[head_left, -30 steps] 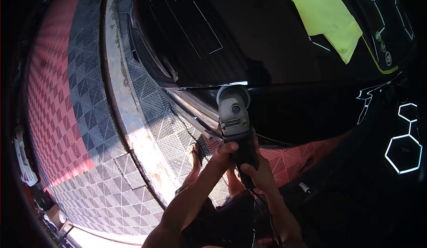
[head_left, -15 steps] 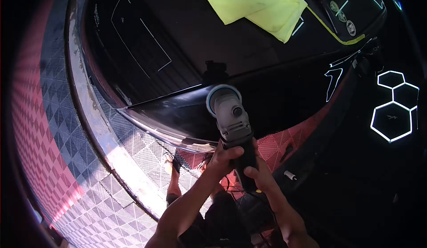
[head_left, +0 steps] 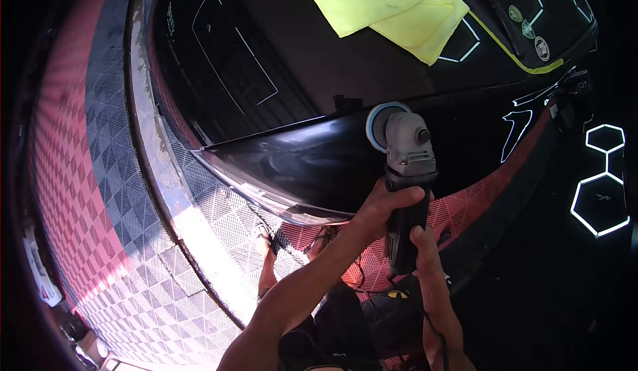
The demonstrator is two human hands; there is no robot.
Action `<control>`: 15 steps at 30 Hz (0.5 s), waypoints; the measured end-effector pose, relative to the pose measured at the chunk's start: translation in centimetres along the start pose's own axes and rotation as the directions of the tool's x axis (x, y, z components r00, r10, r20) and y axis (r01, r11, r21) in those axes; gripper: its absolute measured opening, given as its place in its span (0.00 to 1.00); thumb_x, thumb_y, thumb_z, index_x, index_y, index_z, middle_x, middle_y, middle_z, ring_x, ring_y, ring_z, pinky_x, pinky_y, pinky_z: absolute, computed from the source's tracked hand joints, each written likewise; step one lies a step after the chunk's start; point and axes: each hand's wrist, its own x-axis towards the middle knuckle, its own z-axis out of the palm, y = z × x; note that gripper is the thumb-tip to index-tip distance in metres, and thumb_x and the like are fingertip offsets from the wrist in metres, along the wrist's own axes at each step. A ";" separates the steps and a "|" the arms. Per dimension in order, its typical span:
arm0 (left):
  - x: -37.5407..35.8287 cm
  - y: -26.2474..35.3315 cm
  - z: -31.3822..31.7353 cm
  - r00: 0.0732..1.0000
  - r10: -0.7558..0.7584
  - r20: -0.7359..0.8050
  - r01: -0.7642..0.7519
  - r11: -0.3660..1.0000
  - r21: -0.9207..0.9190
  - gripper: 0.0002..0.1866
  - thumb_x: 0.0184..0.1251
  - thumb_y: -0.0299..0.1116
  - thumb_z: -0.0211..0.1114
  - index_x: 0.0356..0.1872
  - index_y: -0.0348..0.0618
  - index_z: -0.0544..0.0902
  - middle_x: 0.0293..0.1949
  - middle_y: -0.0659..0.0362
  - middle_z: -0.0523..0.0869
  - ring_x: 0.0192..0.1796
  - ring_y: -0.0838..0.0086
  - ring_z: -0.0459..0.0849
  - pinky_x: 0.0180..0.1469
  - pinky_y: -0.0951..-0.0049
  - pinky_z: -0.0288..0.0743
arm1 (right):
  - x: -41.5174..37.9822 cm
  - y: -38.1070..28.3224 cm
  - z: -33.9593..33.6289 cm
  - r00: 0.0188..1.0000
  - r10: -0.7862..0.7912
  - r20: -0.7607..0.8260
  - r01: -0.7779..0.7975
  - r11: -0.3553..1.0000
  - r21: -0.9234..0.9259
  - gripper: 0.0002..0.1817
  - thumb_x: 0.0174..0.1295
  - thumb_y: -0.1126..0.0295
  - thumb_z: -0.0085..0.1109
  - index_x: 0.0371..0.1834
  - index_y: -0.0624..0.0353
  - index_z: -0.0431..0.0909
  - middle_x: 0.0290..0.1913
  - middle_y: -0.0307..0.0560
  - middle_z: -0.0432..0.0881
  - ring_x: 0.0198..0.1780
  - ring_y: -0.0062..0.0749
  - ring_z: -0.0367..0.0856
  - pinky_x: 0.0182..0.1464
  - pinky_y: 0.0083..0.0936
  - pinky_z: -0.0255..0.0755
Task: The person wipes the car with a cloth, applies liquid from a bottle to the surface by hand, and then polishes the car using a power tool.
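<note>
polisher [head_left: 409, 143]: farther right along car panel [head_left: 286, 158] than half a second ago
pad [head_left: 377, 130]: more panel shows left of it
left hand [head_left: 389, 205]: wrapped round polisher
right hand [head_left: 426, 250]: gripping handle [head_left: 407, 235] rear

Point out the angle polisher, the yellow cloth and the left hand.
Angle polisher [head_left: 410, 146]: head view, on the grey head housing.
Yellow cloth [head_left: 391, 6]: head view, middle of the folded fabric.
Left hand [head_left: 384, 205]: head view, near the thumb's base.

polisher [head_left: 409, 143]: matt, metal-looking head | car panel [head_left: 286, 161]: smooth, glossy | towel [head_left: 372, 2]: cloth | floor [head_left: 116, 171]: ribbed
</note>
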 end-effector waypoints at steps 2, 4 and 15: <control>-1.4 0.2 -1.2 0.999 0.054 -0.011 -0.054 0.998 -0.022 0.24 0.54 0.41 0.72 0.47 0.34 0.77 0.36 0.54 0.83 0.39 0.70 0.84 0.43 0.71 0.80 | 0.1 0.4 1.1 0.999 -0.002 0.034 0.002 1.000 0.000 0.43 0.51 0.29 0.58 0.42 0.67 0.74 0.28 0.46 0.80 0.27 0.28 0.82 0.28 0.21 0.75; -3.0 0.2 -2.8 0.995 0.101 -0.018 -0.101 0.994 -0.042 0.26 0.53 0.42 0.72 0.48 0.35 0.77 0.37 0.53 0.83 0.39 0.69 0.84 0.44 0.70 0.80 | 0.0 1.0 2.5 0.998 0.057 0.030 -0.054 0.994 -0.095 0.42 0.52 0.31 0.59 0.43 0.67 0.74 0.29 0.46 0.81 0.29 0.28 0.83 0.31 0.23 0.76; -11.0 3.0 -11.2 0.945 0.328 -0.006 -0.320 0.917 -0.237 0.41 0.48 0.50 0.73 0.58 0.36 0.66 0.41 0.49 0.80 0.43 0.58 0.85 0.47 0.60 0.82 | 2.5 4.4 11.6 0.988 0.132 0.079 -0.062 0.812 -0.580 0.38 0.51 0.54 0.66 0.60 0.71 0.69 0.49 0.58 0.81 0.51 0.42 0.82 0.55 0.32 0.74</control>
